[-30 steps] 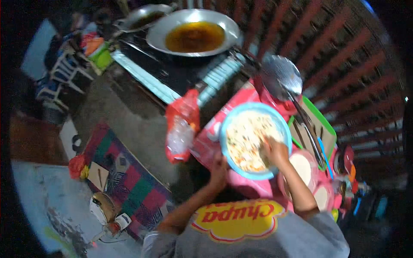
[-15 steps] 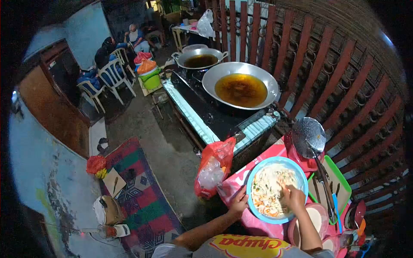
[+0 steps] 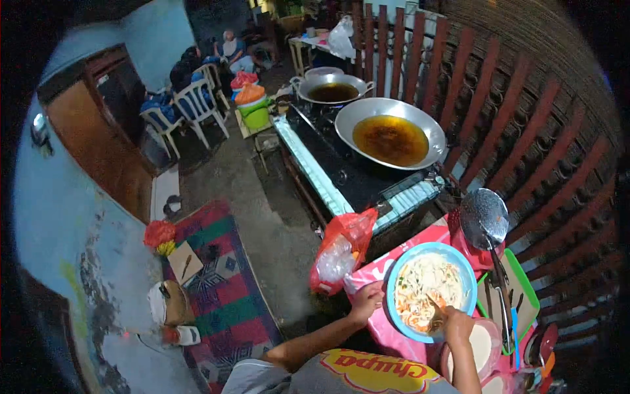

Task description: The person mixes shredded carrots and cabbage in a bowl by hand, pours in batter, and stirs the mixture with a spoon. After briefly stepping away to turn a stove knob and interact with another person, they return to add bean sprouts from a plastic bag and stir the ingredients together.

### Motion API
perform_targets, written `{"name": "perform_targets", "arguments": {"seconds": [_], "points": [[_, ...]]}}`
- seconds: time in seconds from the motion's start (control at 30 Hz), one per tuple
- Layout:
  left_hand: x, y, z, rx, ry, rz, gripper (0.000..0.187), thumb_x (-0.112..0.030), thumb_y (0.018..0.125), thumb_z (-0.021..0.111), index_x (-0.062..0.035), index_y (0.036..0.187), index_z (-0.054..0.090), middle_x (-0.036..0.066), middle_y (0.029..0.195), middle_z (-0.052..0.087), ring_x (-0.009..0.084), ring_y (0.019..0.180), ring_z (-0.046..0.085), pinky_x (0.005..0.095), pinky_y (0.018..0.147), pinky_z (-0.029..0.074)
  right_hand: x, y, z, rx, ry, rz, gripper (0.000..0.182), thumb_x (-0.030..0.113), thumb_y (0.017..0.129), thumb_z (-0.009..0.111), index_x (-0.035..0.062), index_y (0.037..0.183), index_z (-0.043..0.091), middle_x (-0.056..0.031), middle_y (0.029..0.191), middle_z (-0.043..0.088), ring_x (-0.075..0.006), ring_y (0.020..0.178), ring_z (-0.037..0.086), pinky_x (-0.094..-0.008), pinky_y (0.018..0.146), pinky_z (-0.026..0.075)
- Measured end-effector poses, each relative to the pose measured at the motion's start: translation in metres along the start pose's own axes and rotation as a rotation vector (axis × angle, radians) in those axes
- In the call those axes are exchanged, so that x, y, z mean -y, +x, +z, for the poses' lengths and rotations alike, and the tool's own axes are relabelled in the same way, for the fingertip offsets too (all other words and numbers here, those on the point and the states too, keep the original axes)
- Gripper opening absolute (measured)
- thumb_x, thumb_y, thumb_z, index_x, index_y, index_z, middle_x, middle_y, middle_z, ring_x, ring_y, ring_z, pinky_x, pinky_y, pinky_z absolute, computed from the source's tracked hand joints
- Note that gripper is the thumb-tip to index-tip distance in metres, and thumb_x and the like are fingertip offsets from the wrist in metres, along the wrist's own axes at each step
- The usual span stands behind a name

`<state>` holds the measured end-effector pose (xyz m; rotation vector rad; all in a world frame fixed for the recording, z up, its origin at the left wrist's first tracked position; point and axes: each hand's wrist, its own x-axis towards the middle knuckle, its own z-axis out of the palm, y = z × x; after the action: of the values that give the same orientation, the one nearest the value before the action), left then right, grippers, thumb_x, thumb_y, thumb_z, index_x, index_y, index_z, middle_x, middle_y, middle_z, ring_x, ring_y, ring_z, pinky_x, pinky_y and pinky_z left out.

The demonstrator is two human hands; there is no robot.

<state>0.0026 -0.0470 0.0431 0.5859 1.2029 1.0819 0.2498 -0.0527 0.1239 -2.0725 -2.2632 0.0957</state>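
Note:
A light blue bowl [image 3: 472, 284] stands on the pink-covered table, filled with shredded vegetables in a pale, creamy batter [image 3: 420, 279]. My right hand [image 3: 457, 324] is over the bowl's lower right side, closed around what looks like a spoon [image 3: 433, 306] dipped into the mix; its far end is partly hidden. Just left of the bowl, my left hand [image 3: 367, 304] has its fingers loosely apart and holds nothing, a small gap from the rim. Beneath my right forearm is a pink container [image 3: 487, 335] of pale liquid.
Two woks of oil, a large one [image 3: 420, 108] and a smaller one [image 3: 364, 85], sit on the black stove [image 3: 328, 157]. A strainer [image 3: 484, 215] and a green-rimmed tray [image 3: 533, 299] lie right. A red plastic bag [image 3: 328, 266] hangs left. People sit on chairs [image 3: 198, 105] farther back.
The view has shifted, so the scene sits further right. My left hand has come away from the bowl's rim. My right hand has moved lower in the bowl, and the spoon now shows.

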Motion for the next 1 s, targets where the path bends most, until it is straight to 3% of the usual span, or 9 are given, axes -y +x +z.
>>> {"name": "perform_targets", "arguments": {"seconds": [0.1,0.13,0.27,0.47,0.5,0.53,0.67,0.97,1.0], "points": [[0.033,0.014,-0.038,0.010,-0.194,0.381,0.032,-0.018,0.088,0.051,-0.0085,0.119,0.049,-0.001,0.090,0.053,0.0085,0.074,0.050,0.0216,0.061,0.043,0.007,-0.007,-0.031,-0.129,0.140,0.032,0.014,0.008,0.072,0.058,0.0041,0.084,0.062,-0.0149,0.080,0.058,-0.0317,0.073,0.058,-0.0376,0.065,0.045],[0.029,0.022,-0.057,0.107,-0.360,0.387,0.029,-0.016,0.087,0.052,-0.0095,0.116,0.051,-0.001,0.087,0.053,0.0080,0.072,0.050,0.0204,0.060,0.042,0.016,-0.006,-0.043,-0.116,0.133,0.027,0.014,0.008,0.072,0.058,0.0041,0.084,0.062,-0.0149,0.080,0.058,-0.0317,0.073,0.058,-0.0376,0.065,0.045],[-0.034,-0.007,-0.090,-0.383,-0.121,0.349,0.031,-0.019,0.088,0.053,-0.0066,0.116,0.050,0.000,0.081,0.052,0.0081,0.065,0.048,0.0218,0.058,0.042,0.068,0.017,-0.058,-0.410,0.312,-0.052,0.011,0.003,0.072,0.060,0.0012,0.083,0.060,-0.0151,0.076,0.057,-0.0327,0.066,0.056,-0.0392,0.062,0.044],[-0.059,0.001,-0.244,-0.320,0.088,0.239,0.033,-0.020,0.087,0.051,-0.0055,0.117,0.049,0.000,0.083,0.050,0.0068,0.064,0.044,0.0225,0.057,0.041,0.215,0.068,-0.044,-0.331,0.382,-0.269,0.008,0.010,0.072,0.060,0.0051,0.068,0.055,-0.0163,0.068,0.056,-0.0348,0.059,0.055,-0.0416,0.051,0.043],[-0.025,0.025,-0.295,-0.309,0.577,0.910,0.035,-0.022,0.087,0.052,-0.0057,0.118,0.049,0.001,0.087,0.051,0.0074,0.066,0.046,0.0227,0.059,0.042,0.245,0.077,-0.038,-0.290,0.397,-0.290,0.006,0.010,0.071,0.062,0.0051,0.071,0.058,-0.0153,0.067,0.057,-0.0329,0.059,0.056,-0.0396,0.052,0.044],[-0.056,0.007,-0.308,-0.309,0.100,0.149,0.035,-0.023,0.087,0.052,-0.0063,0.119,0.049,0.003,0.091,0.053,0.0091,0.068,0.049,0.0240,0.061,0.044,0.271,0.087,-0.031,-0.238,0.404,-0.313,0.006,0.009,0.071,0.064,0.0051,0.073,0.061,-0.0144,0.066,0.058,-0.0311,0.059,0.057,-0.0377,0.053,0.045],[-0.094,-0.016,-0.405,-0.432,0.197,0.091,0.035,-0.021,0.088,0.052,-0.0032,0.118,0.048,0.004,0.089,0.054,0.0112,0.068,0.052,0.0257,0.061,0.047,0.386,0.124,-0.024,-0.228,0.495,-0.463,0.023,0.021,0.072,0.065,0.0053,0.061,0.052,-0.0125,0.058,0.054,-0.0324,0.058,0.056,-0.0411,0.050,0.043],[-0.121,0.012,-0.560,-0.634,-0.218,0.083,0.029,-0.016,0.086,0.054,-0.0035,0.112,0.050,0.002,0.074,0.053,0.0107,0.061,0.050,0.0246,0.054,0.043,0.520,0.206,0.009,-0.069,0.367,-0.574,0.023,0.029,0.075,0.063,0.0071,0.074,0.055,-0.0134,0.068,0.058,-0.0348,0.063,0.058,-0.0428,0.054,0.047],[-0.097,0.032,-0.588,-0.694,0.133,0.200,0.029,-0.017,0.086,0.054,-0.0030,0.111,0.050,0.003,0.075,0.056,0.0123,0.062,0.053,0.0258,0.055,0.044,0.526,0.220,0.015,-0.020,0.305,-0.532,0.025,0.032,0.077,0.061,0.0077,0.074,0.057,-0.0146,0.066,0.059,-0.0353,0.061,0.059,-0.0434,0.053,0.047]]}}
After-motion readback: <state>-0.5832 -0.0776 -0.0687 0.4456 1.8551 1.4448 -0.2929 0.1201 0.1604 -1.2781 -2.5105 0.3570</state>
